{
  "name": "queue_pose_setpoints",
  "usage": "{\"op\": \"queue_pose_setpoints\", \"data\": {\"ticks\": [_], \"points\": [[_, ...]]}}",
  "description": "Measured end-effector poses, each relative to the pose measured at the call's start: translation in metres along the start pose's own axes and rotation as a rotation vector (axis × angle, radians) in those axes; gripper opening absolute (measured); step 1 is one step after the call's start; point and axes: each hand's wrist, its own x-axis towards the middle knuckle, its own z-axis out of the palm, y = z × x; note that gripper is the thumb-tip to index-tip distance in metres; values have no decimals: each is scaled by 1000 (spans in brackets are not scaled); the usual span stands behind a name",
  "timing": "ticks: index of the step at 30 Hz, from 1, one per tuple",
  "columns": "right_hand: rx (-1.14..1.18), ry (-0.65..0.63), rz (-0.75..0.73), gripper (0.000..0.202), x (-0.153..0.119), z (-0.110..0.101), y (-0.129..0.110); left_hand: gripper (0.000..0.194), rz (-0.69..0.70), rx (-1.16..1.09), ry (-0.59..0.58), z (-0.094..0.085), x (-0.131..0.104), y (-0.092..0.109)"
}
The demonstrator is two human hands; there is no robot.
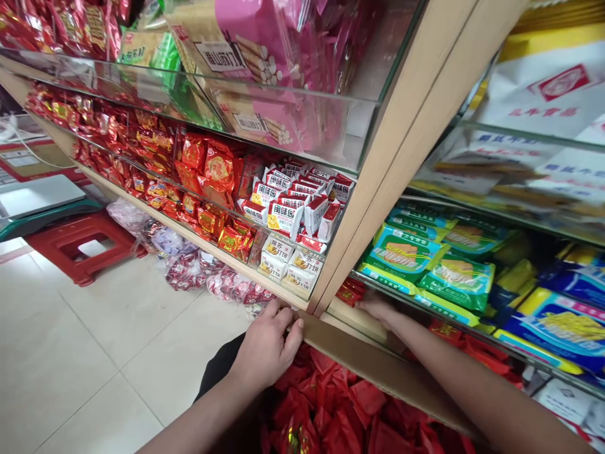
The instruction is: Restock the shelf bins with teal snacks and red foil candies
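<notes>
My left hand (271, 345) is closed on the top edge of a cardboard box (368, 362), fingers curled over the rim at its left corner. Inside the box lies a heap of red snack packets (331, 403), some with gold print. My right hand (378, 310) reaches over the box into the bottom compartment of the right-hand shelf. It is at small red packets (350, 292) beside the wooden upright. Its fingers are mostly hidden, so I cannot tell whether it grips one.
A wooden upright (392, 139) parts two shelf units with glass fronts. White-and-red packets (286, 211) fill the left unit's corner; green packets (404, 252) lie above my right forearm. A red stool (85, 246) and bagged goods (184, 268) are on the tiled floor (94, 353).
</notes>
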Motion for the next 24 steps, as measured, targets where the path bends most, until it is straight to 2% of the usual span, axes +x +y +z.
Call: {"op": "queue_pose_setpoints", "data": {"ticks": [3,5,7,8,9,10,11,12,13,14,17,19,21,24], "points": [[-96,8,-52,31,-32,-25,-16,29,13,4,11,1,-1,-2],[-133,30,-130,37,-72,-41,-27,28,28,-2,32,2,-1,-3],[-153,90,-274,31,-123,-46,-34,27,45,-12,53,4,-1,-5],[-170,183,-447,26,-149,-42,-34,27,51,-16,64,5,-1,-6],[-189,206,-589,22,-173,-32,-30,26,56,-18,74,5,0,-7],[-205,200,-684,19,-193,-18,-24,25,62,-21,82,6,0,-7],[-258,132,-740,18,-208,-1,-15,25,66,-22,86,6,1,-7],[-315,90,-752,15,-218,19,-5,25,70,-23,90,6,1,-7],[-351,39,-706,13,-222,39,6,25,73,-23,92,5,2,-7],[-352,20,-568,19,-221,57,16,25,76,-22,92,5,2,-6],[-360,-19,-223,56,-208,93,35,27,75,-11,92,4,-1,-6],[-388,-27,-124,60,-201,101,37,26,79,-16,93,4,-2,-7],[-400,-6,-104,56,-198,102,37,23,81,-30,104,5,-3,-9],[-399,49,-110,48,-199,97,37,23,130,-41,229,3,-5,-10]]}}
